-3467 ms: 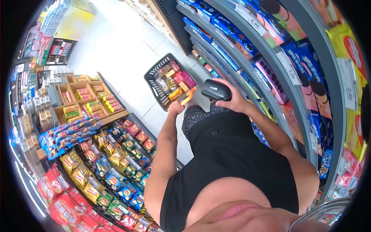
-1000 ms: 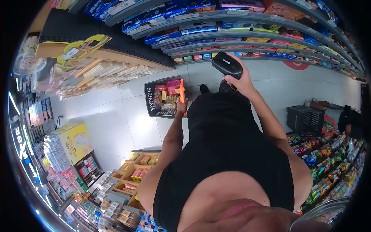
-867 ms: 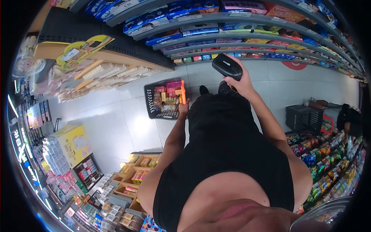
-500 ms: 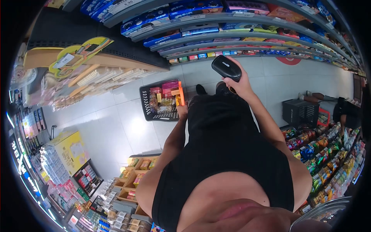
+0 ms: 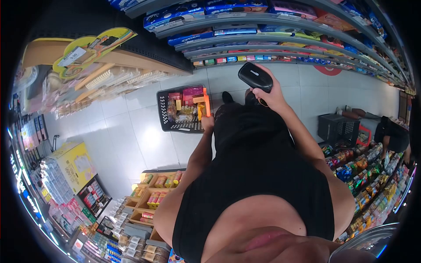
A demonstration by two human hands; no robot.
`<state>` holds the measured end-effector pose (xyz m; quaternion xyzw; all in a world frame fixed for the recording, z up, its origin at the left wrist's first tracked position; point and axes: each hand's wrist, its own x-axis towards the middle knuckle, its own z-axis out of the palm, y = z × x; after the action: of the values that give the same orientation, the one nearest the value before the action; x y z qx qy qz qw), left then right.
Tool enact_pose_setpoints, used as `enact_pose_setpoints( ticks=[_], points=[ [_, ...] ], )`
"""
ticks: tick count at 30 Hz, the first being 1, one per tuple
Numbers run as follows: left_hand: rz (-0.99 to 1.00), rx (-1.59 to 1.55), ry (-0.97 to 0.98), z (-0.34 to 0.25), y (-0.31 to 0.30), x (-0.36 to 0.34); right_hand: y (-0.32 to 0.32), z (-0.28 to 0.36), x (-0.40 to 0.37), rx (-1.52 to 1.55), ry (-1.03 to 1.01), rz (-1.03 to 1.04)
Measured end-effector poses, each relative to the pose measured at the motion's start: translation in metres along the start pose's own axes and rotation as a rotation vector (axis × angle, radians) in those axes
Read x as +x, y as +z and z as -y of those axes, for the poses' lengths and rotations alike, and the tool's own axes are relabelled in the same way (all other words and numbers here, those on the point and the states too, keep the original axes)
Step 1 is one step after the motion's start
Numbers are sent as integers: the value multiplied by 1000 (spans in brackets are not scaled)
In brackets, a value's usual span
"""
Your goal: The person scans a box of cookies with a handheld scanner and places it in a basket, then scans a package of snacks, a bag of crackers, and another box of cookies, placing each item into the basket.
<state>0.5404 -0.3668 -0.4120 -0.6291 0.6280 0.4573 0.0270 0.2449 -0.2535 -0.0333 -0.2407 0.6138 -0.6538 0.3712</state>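
My left hand point(image 5: 208, 122) is closed round the orange handle point(image 5: 207, 102) of a dark grey perforated basket point(image 5: 165, 117). Inside the basket lie snack packs, among them a pink-red pack point(image 5: 193, 93) and a yellow one near the handle. My right hand point(image 5: 272, 93) grips a black handheld scanner point(image 5: 255, 77), its rounded top facing up, in front of the shelves. My fingers partly hide its lower part.
Shelves point(image 5: 241, 43) of blue and coloured boxes run along the top. A wooden rack point(image 5: 118, 61) with packs stands upper left, a yellow box point(image 5: 78, 168) lower left. At right, a person point(image 5: 392, 133) bends near another basket point(image 5: 335, 128) and snack bags.
The view has shifted a little against the shelves and racks. The basket in my left hand sits slightly higher and further left in view. Both hands keep their holds.
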Motion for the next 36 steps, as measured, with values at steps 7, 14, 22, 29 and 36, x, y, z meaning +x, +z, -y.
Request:
enact_pose_setpoints(
  ticks=[7,14,22,29,36],
  points=[
    [-31,6,24,-15,-15,-14,17,9,9,-2,-6,105],
    [-4,-39,105,-8,-14,-11,9,15,6,-27,4,136],
    [-69,-37,142,-3,-8,-11,-10,20,2,-7,28,144],
    [-14,-31,71,29,9,16,-31,18,-7,-5,13,94],
    [25,-57,47,37,13,25,-59,11,-22,13,-40,33]
  ],
)
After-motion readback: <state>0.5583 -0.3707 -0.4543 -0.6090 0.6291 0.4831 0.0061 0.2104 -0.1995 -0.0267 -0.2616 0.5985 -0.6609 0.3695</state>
